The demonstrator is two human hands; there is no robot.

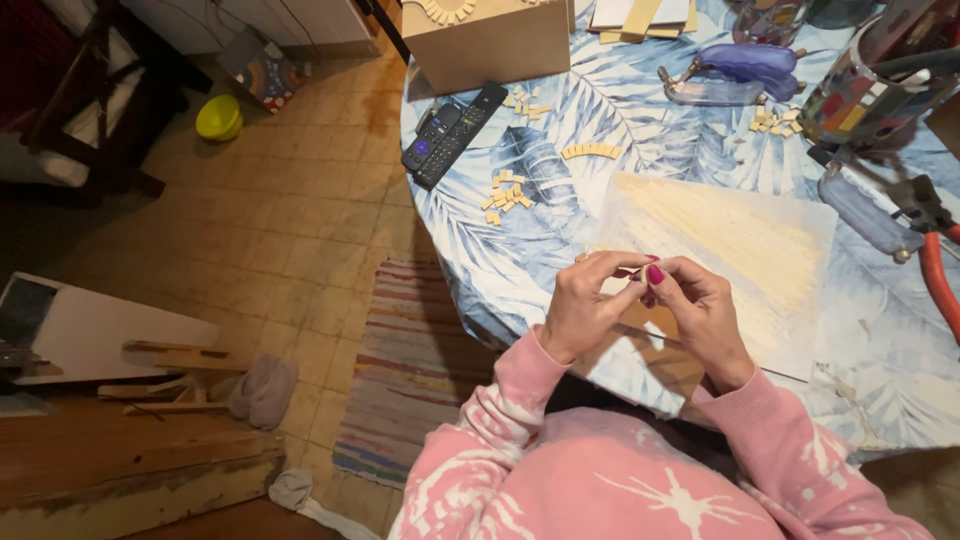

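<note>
My left hand [585, 305] and my right hand [700, 305] meet fingertip to fingertip above the near edge of a round table with a blue leaf-print cloth [560, 170]. Together they pinch something very small; it is too tiny to make out. Under them lies a pale board [750, 240] with yellowish streaks. Small tan tiles lie in a loose heap [505, 195] and in a short curved row [590, 151] further out on the cloth. My sleeves are pink with white marks.
Two black remotes [450, 135] and a beige box [490, 40] stand at the table's far left. A blue tool [735, 72], a mosaic jar [865, 100], and red-handled nippers [935, 270] sit right. On the floor: a striped rug [400, 370], yellow bowl [218, 117].
</note>
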